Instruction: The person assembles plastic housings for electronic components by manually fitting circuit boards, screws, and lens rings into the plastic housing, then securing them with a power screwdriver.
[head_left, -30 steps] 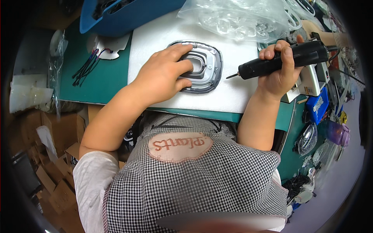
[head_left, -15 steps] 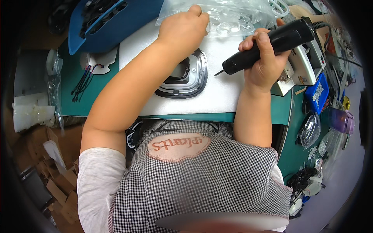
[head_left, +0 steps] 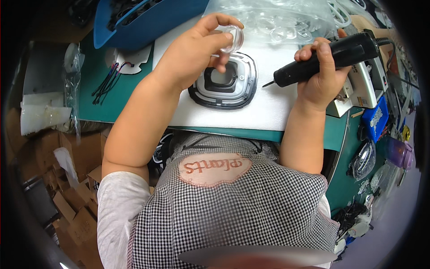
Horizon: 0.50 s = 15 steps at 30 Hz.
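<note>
Between its thumb and fingers, my left hand (head_left: 197, 51) grips a clear round plastic ring (head_left: 234, 39), just above a rounded-square housing (head_left: 244, 89). That housing has a grey and black frame with an opening in its middle, and it lies flat on a white foam sheet (head_left: 273, 110). My right hand (head_left: 324, 80) is wrapped round a black electric screwdriver (head_left: 327, 58), its bit pointing left and hanging over the foam beside the housing. A clear plastic bag (head_left: 273, 22) of transparent parts lies behind both hands.
A blue bin (head_left: 134, 27) of black parts stands at the far left. Thin dark wires (head_left: 105, 85) lie on the green mat. At the right are a white machine (head_left: 358, 89), a blue tray (head_left: 376, 117) of small screws and a purple container (head_left: 398, 152).
My left hand has drawn back from the plastic bag toward the housing, with the clear ring now plainly showing in its fingers. My right hand still holds the screwdriver.
</note>
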{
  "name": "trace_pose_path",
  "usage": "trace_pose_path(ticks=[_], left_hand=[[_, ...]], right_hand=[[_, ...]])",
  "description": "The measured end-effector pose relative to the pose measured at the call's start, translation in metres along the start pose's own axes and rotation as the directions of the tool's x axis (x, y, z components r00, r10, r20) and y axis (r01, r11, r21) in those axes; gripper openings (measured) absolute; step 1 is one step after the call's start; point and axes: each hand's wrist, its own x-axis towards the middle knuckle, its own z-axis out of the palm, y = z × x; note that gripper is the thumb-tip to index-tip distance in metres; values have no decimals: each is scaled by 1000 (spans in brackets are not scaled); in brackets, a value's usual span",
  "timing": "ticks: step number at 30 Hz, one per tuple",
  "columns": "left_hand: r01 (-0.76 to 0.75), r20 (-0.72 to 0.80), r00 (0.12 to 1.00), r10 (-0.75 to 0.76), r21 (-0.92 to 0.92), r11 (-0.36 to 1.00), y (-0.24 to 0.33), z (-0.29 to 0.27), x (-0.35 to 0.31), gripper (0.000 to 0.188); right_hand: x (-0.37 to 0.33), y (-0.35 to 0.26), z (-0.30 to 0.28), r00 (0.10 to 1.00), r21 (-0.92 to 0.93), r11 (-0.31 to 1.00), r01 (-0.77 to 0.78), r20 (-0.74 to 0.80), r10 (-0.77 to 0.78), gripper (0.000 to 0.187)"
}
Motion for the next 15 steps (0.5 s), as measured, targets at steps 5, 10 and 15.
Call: trace_pose_path(ticks=[5,10,15], left_hand=[[-116,-79,973,216,641,759,-6,0,-35,35],[-309,116,789,603,923,227,-25,-10,-33,13],[-314,168,711,683,945,95,-39,-3,-26,13]], right_hand=[[-2,3,0,1000,-79,997,14,21,-13,54],[0,7,-3,999,-86,996,14,44,-10,55],[0,11,-5,999,-86,996,7,48,-3,53]])
